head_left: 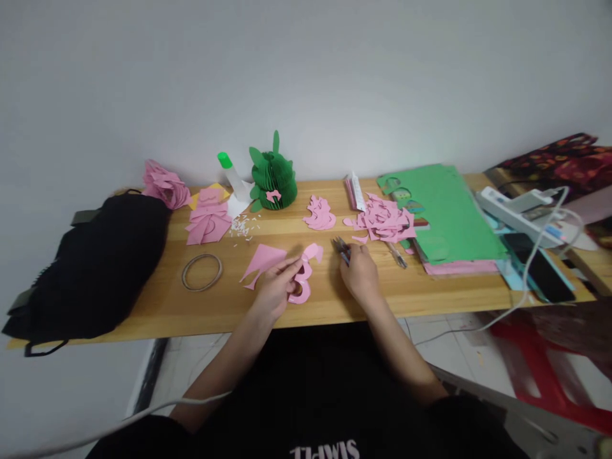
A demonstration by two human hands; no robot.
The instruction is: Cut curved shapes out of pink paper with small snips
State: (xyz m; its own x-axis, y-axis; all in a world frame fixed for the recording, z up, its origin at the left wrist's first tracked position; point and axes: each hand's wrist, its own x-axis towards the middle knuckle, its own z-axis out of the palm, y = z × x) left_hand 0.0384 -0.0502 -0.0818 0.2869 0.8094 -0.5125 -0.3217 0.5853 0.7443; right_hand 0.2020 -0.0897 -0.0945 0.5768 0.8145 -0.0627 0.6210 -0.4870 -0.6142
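Fingers of the left hand (277, 284) pinch a pink paper cutout (305, 279) over the counter (162, 317); those of the right hand (359, 273) curl around small scissors (342, 250). The cutout looks light, bendable and easily torn at its narrow strips; its broader parts seem the safest hold.

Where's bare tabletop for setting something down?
Bare tabletop: front edge, between right hand and green sheets; mid-table, between white scraps and small pink cutout pile. Crowded: right end, with power strip and phone.
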